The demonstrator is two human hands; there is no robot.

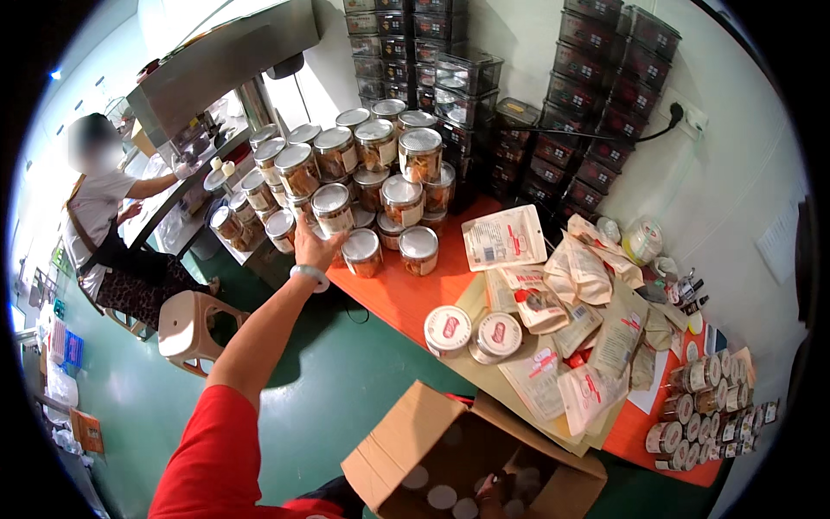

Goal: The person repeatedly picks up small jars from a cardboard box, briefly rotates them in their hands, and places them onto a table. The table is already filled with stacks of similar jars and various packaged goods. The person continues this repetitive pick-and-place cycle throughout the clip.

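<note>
My left hand (318, 248), with a pale bangle (311, 275) at the wrist, reaches to the stacked clear jars with silver lids. Its thumb and fingers are spread about the lower side of one labelled jar (332, 211); whether they grip it is unclear. Brownish food shows through the jar walls. Down inside an open cardboard box (397, 447) is my right hand (491, 488), mostly in shadow. Pale round lids (442, 497) surround it, and its grip is hidden. The jars stand in tiers at the left end of an orange table (447, 250).
Two white-lidded cans (447, 327) and a pile of printed pouches (583, 324) lie mid-table. Small jars (694, 409) are stacked at the right end. Black boxes (583, 97) tower behind. Leftward are a plastic stool (188, 324) and a seated person (107, 214) at another bench.
</note>
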